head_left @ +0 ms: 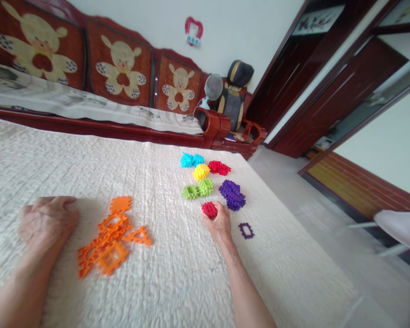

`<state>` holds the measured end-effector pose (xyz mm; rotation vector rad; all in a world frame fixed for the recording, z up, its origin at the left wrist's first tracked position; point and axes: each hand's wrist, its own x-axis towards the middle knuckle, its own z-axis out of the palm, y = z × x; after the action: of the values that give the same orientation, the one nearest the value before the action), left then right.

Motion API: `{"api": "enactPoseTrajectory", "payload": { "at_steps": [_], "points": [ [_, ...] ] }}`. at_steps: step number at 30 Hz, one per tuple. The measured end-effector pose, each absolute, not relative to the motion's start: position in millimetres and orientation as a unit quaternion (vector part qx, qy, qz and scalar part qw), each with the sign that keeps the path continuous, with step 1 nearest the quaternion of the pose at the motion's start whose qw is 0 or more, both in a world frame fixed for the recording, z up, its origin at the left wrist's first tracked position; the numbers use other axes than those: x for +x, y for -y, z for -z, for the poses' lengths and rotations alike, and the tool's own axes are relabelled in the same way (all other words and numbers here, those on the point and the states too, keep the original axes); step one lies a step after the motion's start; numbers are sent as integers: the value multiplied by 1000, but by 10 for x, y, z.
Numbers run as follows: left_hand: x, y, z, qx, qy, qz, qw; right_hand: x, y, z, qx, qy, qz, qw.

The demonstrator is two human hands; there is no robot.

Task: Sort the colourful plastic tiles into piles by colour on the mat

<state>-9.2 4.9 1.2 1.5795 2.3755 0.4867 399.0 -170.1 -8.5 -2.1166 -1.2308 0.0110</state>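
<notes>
My right hand (220,223) pinches a red notched plastic building piece (209,209) just above or on the cloth; whether it is one piece or a small stack I cannot tell. A purple rectangular frame piece (246,230) lies flat to its right. Beyond my fingers sit a green pile (198,188) and a purple pile (232,195) of similar pieces. My left hand (49,221) rests on the cloth with its fingers curled, apart from the orange pieces (111,230) on its right. Those orange pieces are spread and overlapping, some square, one triangular.
Yellow (201,171), blue (192,160) and red (219,168) piles lie farther back on the cream quilted cloth (164,282). A wooden sofa (123,123) with bear-patterned cushions stands behind the table. A fan (213,87) is by its armrest. A white stool (401,228) is at right.
</notes>
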Motion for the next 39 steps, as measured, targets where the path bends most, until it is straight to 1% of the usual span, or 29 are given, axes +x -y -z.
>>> {"api": "enactPoseTrajectory", "payload": {
  "at_steps": [6, 10, 13, 17, 20, 26, 33, 36, 39],
  "points": [
    [-102, -39, -10, 565, -800, -160, 124, 3989, 1725, -7, -809, 476, 0, 345],
    [-50, 87, -73, 583, -775, -222, 98, 3862, 1744, -180, -771, 499, 18, 395],
    [14, 160, -120, 592, -766, -235, 82, 3610, 1648, -254, -721, 562, -34, 404],
    [34, 153, -118, 590, -770, -230, 78, 3089, 1333, -219, -640, 656, -133, 377],
    [17, 136, -94, 583, -774, -234, 84, 2695, 1010, -170, -593, 701, -175, 355],
    [13, 119, -62, 581, -771, -244, 90, 2216, 430, -165, -535, 773, -178, 292],
    [11, 115, -43, 574, -778, -243, 86, 2158, 179, -195, -488, 823, -207, 203],
    [12, 109, -33, 574, -779, -241, 81, 2193, 163, -190, -483, 829, -196, 204],
    [9, 101, -21, 576, -777, -242, 82, 2244, 200, -173, -490, 816, -192, 241]
  ]
}}
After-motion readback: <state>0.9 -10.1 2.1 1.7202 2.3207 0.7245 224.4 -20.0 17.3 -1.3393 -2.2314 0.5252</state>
